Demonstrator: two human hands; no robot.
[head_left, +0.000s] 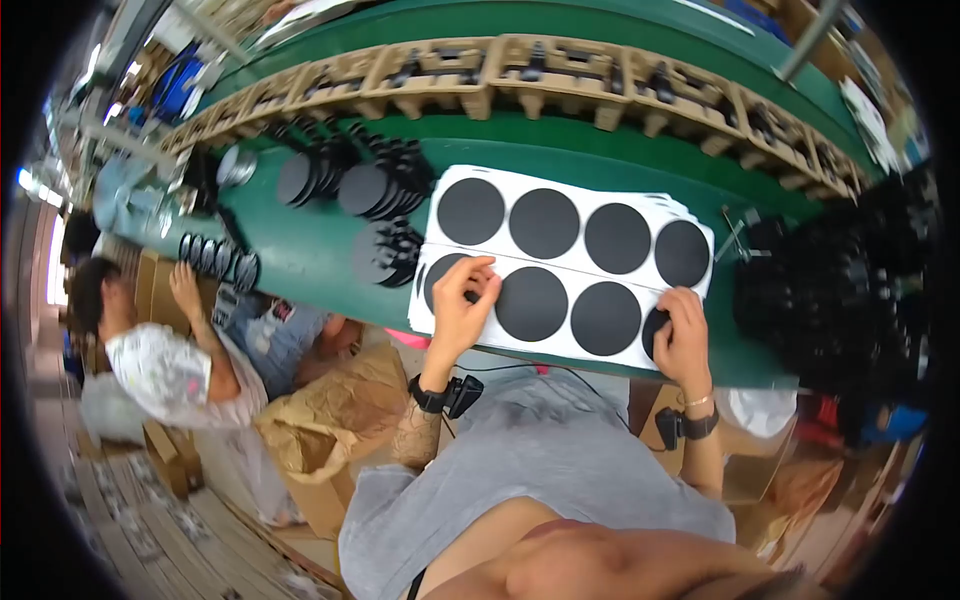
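Note:
A white sheet [560, 258] carrying two rows of large black round pads lies on the green bench [300, 250]. My left hand [462, 305] rests on the near row's leftmost black disc [443, 275], fingers curled at its edge. My right hand [683, 330] presses on the near row's rightmost disc [653, 328], mostly covering it. Two more discs [532, 303] lie between my hands. The far row's discs [545, 223] are untouched.
Stacks of loose black discs [375, 195] sit on the bench to the left. Cardboard trays with dark parts [530, 70] line the far side. Black parts pile at the right [850, 290]. Another person [170, 360] crouches at lower left beside cardboard boxes [330, 420].

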